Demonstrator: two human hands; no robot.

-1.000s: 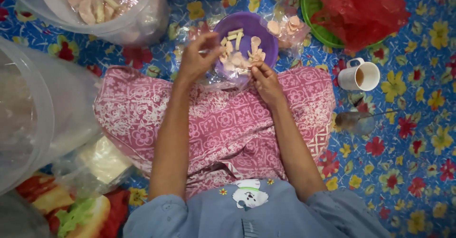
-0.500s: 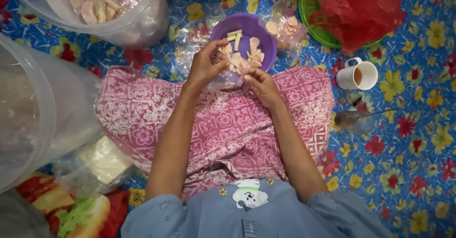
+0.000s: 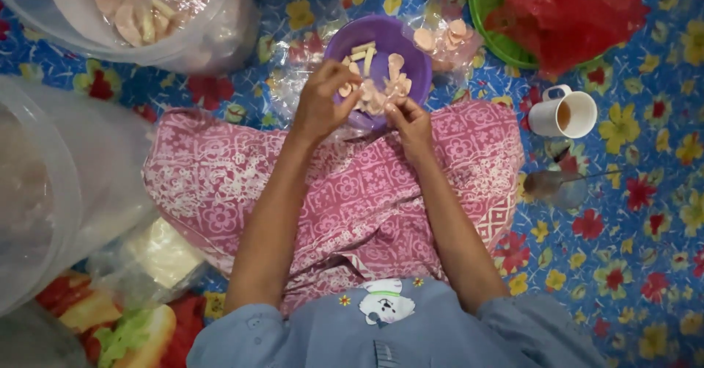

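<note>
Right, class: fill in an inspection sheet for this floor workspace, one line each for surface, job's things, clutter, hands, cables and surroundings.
Surface: blue flowered mat on the floor; pink patterned cloth over the person's lap.
Job's things: purple bowl of pale cut pieces, sitting on clear plastic.
Clutter: white mug holding brown drink; green basket with red plastic bag; small clear bag of pieces.
Hands: left hand and right hand both at the bowl's near edge, fingers on the pieces.
Cables: nothing seen.
Surroundings: large clear tub at left; another tub of pieces at top left.
</note>
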